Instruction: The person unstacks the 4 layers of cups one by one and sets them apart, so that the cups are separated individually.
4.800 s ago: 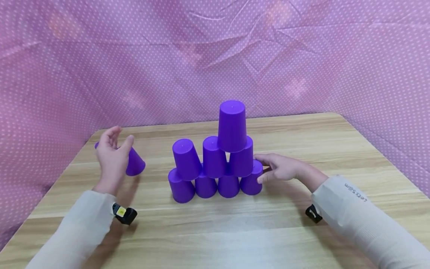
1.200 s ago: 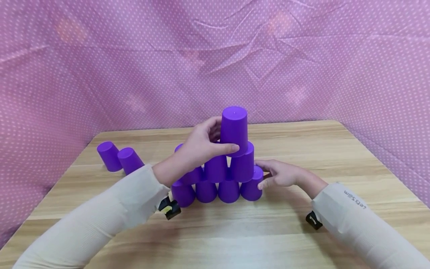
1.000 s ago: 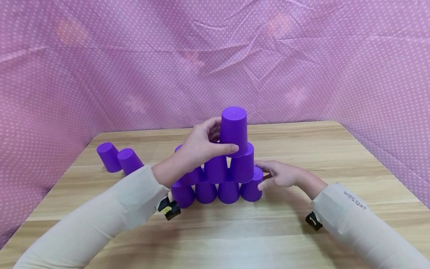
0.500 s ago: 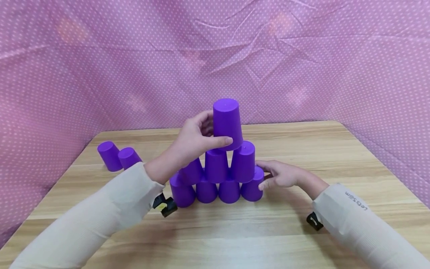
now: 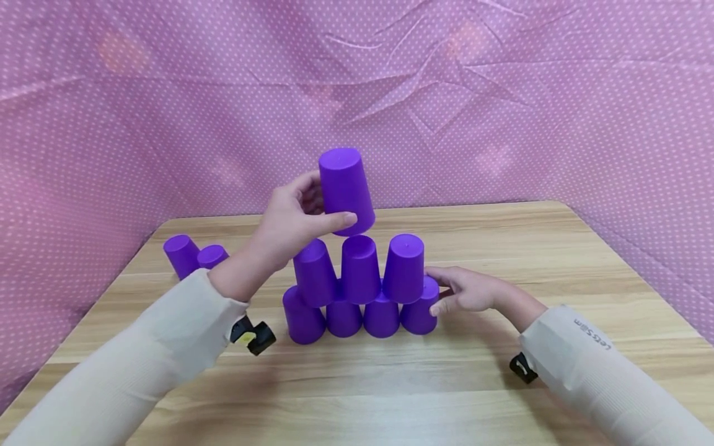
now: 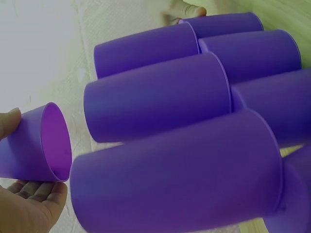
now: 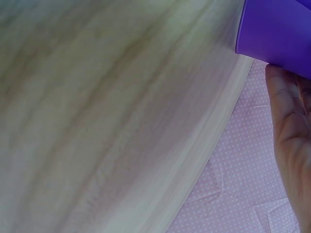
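My left hand (image 5: 286,218) holds an upside-down purple cup (image 5: 346,189) above a stack of like cups, thumb in front and fingers behind. In the left wrist view this cup (image 6: 22,145) is clear of the stack, its mouth towards it. The stack's upper row has a left cup (image 5: 314,272), a middle cup (image 5: 360,272) and a right cup (image 5: 403,269), on a bottom row of several cups. My right hand (image 5: 468,290) holds the rightmost bottom cup (image 5: 419,313) at its side, thumb in front. In the right wrist view, fingertips touch that cup (image 7: 279,34).
Two more upside-down purple cups, a far one (image 5: 181,255) and a nearer one (image 5: 212,255), stand at the left, partly behind my left forearm. The wooden table (image 5: 390,390) ends at a pink dotted curtain (image 5: 357,93) behind and at the sides.
My left hand earlier let go of a cup at the left, then took the top cup. It has lifted that cup and carried it leftward. The right hand stays put.
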Tool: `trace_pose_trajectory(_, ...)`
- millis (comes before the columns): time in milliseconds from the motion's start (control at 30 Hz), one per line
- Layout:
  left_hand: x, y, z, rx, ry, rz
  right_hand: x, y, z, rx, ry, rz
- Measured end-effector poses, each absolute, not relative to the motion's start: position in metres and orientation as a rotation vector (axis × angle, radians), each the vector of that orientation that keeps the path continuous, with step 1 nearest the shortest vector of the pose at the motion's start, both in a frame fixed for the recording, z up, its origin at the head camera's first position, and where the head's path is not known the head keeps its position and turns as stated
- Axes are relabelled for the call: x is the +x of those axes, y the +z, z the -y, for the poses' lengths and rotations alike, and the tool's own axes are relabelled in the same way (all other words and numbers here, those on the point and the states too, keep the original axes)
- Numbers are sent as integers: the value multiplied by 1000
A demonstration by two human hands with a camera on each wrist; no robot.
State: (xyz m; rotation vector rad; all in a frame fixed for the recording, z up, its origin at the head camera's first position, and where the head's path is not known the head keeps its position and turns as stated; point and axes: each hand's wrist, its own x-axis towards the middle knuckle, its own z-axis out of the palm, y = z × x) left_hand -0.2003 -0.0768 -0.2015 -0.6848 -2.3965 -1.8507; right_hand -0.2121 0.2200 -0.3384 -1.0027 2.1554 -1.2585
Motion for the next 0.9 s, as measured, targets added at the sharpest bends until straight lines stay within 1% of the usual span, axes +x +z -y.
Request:
trace_pose_trajectory(467, -199, -202, 106, -543, -1828, 2418, -212, -338, -220, -1006, -1253, -2161)
trace_pose_trajectory(900, -193, -200, 134, -397, -1697, 2428, -212, -338, -220, -1007, -1251, -2169)
